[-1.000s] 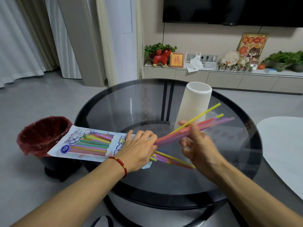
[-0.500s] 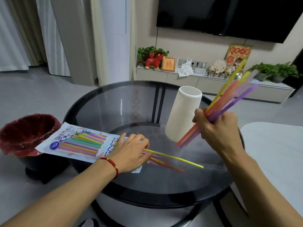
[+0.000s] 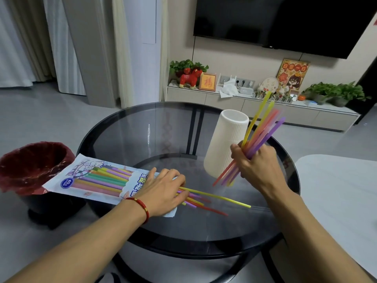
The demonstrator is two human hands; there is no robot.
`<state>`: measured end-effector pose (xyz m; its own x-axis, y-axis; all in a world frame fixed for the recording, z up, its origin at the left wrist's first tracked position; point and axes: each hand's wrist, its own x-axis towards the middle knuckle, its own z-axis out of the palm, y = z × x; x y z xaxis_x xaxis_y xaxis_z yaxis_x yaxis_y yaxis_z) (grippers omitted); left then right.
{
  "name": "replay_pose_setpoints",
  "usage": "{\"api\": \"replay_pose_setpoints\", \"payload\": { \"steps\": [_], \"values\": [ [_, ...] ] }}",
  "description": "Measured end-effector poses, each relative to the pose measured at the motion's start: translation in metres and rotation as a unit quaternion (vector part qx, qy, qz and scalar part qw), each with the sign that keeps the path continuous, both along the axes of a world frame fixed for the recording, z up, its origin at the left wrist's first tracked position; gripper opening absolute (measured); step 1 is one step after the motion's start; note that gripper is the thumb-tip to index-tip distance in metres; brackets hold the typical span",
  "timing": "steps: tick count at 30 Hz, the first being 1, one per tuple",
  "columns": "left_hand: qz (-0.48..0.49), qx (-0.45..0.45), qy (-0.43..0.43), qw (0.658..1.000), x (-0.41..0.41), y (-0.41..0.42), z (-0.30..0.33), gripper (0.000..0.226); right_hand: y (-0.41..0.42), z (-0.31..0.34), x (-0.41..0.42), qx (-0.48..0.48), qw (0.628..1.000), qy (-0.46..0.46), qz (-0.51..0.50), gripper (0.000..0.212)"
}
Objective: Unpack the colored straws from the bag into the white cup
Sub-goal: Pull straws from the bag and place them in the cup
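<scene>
A tall white ribbed cup (image 3: 224, 144) stands on the round glass table (image 3: 142, 135). My right hand (image 3: 257, 162) grips a bundle of colored straws (image 3: 263, 127) just right of the cup, tilted steeply with the top ends above the rim. The printed straw bag (image 3: 95, 178) lies flat at the table's left edge, its closed end overhanging. My left hand (image 3: 163, 190) rests with straight fingers on the bag's open end. Several loose straws (image 3: 214, 198) stick out from under that hand onto the glass.
A bin with a red liner (image 3: 30, 162) stands on the floor left of the table, under the bag's end. A white table top (image 3: 338, 193) lies to the right. A low cabinet (image 3: 265, 107) with plants and ornaments runs along the far wall.
My right hand lifted the straw bundle off the table and swung it from nearly flat to steeply upright beside the cup. My left hand stayed on the bag.
</scene>
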<state>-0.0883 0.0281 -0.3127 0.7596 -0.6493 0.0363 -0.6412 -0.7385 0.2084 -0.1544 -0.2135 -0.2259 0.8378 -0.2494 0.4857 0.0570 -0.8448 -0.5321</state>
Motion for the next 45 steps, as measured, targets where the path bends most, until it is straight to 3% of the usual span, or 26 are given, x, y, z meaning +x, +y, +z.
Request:
{"api": "replay_pose_setpoints", "payload": {
  "steps": [5, 13, 18, 22, 27, 33, 35, 39, 45],
  "values": [
    [0.003, 0.003, 0.005, 1.000, -0.001, -0.003, 0.002, 0.033, 0.006, -0.005, 0.005, -0.078, 0.996, 0.043, 0.015, 0.037],
    [0.004, 0.008, 0.006, 1.000, -0.002, -0.003, 0.004, 0.035, 0.005, -0.018, 0.011, -0.052, 0.998, 0.029, 0.019, 0.034],
    [0.008, 0.011, 0.008, 1.000, -0.002, -0.006, 0.003, 0.032, -0.003, -0.027, 0.008, 0.019, 0.998, 0.056, 0.017, 0.035],
    [0.011, -0.005, 0.009, 1.000, -0.003, -0.009, 0.002, 0.031, -0.009, -0.028, 0.000, 0.157, 0.987, 0.038, 0.002, 0.032],
    [0.029, -0.046, -0.010, 0.998, -0.003, -0.012, 0.003, 0.035, -0.011, -0.007, -0.012, 0.386, 0.918, -0.063, 0.062, 0.029],
    [0.038, -0.064, -0.022, 0.997, -0.003, -0.013, 0.005, 0.040, -0.023, 0.058, 0.014, 0.543, 0.816, -0.198, 0.025, 0.023],
    [0.041, -0.060, -0.024, 0.997, -0.003, -0.012, 0.006, 0.039, -0.028, 0.073, 0.026, 0.522, 0.824, -0.219, 0.001, 0.022],
    [0.042, -0.053, -0.027, 0.997, -0.002, -0.010, 0.008, 0.036, -0.031, 0.083, 0.045, 0.410, 0.886, -0.214, -0.039, 0.023],
    [0.042, -0.045, -0.030, 0.998, -0.002, -0.006, 0.011, 0.037, -0.024, 0.075, 0.067, 0.285, 0.957, -0.028, -0.052, 0.024]
  ]
}}
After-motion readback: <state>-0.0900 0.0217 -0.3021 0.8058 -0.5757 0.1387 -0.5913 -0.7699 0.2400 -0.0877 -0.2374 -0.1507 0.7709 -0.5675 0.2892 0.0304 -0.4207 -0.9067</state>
